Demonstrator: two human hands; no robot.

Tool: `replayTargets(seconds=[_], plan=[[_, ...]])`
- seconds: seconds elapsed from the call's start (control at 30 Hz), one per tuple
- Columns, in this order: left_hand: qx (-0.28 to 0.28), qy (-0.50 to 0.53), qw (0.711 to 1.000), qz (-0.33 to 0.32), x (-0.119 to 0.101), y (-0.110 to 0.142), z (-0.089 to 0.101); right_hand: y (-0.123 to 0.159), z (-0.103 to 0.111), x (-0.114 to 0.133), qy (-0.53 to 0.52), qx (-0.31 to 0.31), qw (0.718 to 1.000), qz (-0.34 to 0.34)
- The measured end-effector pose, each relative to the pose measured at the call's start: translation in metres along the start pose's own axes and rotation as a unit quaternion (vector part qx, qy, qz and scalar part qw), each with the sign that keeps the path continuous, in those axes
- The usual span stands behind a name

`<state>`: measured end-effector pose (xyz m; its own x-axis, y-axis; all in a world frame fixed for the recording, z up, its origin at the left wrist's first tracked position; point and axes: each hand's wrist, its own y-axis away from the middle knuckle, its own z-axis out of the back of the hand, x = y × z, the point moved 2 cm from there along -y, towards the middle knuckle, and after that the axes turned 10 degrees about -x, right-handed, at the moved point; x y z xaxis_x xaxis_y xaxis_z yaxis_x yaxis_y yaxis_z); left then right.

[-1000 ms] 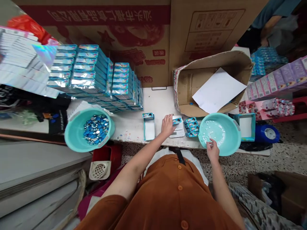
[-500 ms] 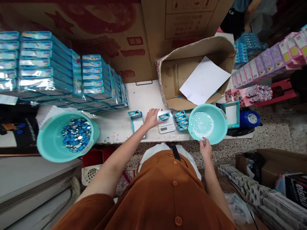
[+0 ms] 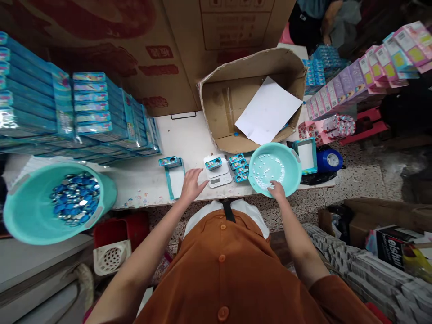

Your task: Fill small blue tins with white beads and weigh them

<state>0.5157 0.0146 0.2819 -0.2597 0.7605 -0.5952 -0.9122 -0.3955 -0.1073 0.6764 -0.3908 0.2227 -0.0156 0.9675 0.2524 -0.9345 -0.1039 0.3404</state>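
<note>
A small blue box [image 3: 213,164] with a round dark hole stands on a white digital scale [image 3: 220,181]. My left hand [image 3: 193,184] is just left of the scale, thumb and fingers apart, holding nothing. My right hand [image 3: 277,191] reaches over the near rim of a turquoise basin [image 3: 296,175]. Its fingers are drawn together at the small white pieces [image 3: 263,183] inside; whatever lies between the fingertips is too small to make out. Several matching blue boxes [image 3: 239,168] are lined up between scale and basin. Another blue box [image 3: 169,162] sits at an open blue-edged tray [image 3: 175,182] on the left.
A second turquoise basin [image 3: 110,186] holds blue and silver discs [image 3: 76,198]. Behind the scale stands a cut-open carton [image 3: 221,112] with a white sheet [image 3: 269,110]. Stacked blue packs [image 3: 92,103] rise at left. A blue tape roll [image 3: 329,160] lies right. Another person [image 3: 312,20] is at the back.
My left hand has let go of the blue box on the scale and drawn back left. My right hand has moved from the basin's rim in to the white pieces. The view has shifted right.
</note>
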Motion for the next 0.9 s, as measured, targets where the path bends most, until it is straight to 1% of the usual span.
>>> replayTargets(seconds=[0.07,0.17,0.23,0.3,0.4,0.57,0.67,0.73,0.8,0.87,0.9], plan=[[-0.004,-0.004,1.0,0.022,0.001,0.029,-0.003,-0.015,0.004,-0.013,0.034,0.018,0.999,0.001],[-0.007,-0.015,0.997,0.071,-0.001,0.073,-0.01,-0.035,0.009,-0.029,0.042,0.034,0.999,0.011],[-0.017,-0.017,0.994,0.11,-0.007,0.099,-0.016,-0.046,0.009,-0.035,0.046,0.06,0.997,0.021],[-0.027,-0.017,0.987,0.155,-0.016,0.121,-0.024,-0.052,0.006,-0.038,0.046,0.089,0.994,0.036],[-0.032,-0.013,0.977,0.211,-0.035,0.146,-0.037,-0.054,-0.005,-0.032,0.031,0.115,0.99,0.074],[-0.042,-0.001,0.963,0.265,-0.062,0.17,-0.051,-0.049,-0.028,-0.009,-0.017,0.141,0.98,0.138],[-0.063,-0.006,0.954,0.292,-0.073,0.179,-0.057,-0.049,-0.035,0.001,-0.047,0.147,0.974,0.167],[-0.07,-0.002,0.952,0.298,-0.078,0.182,-0.062,-0.052,-0.034,0.001,-0.064,0.143,0.97,0.184],[-0.072,0.001,0.952,0.297,-0.082,0.182,-0.066,-0.056,-0.027,-0.002,-0.072,0.135,0.964,0.217],[-0.079,-0.001,0.953,0.293,-0.085,0.18,-0.069,-0.058,-0.018,-0.006,-0.054,0.116,0.951,0.281],[-0.081,-0.003,0.954,0.29,-0.086,0.179,-0.069,-0.058,-0.014,-0.008,-0.038,0.106,0.94,0.322]])
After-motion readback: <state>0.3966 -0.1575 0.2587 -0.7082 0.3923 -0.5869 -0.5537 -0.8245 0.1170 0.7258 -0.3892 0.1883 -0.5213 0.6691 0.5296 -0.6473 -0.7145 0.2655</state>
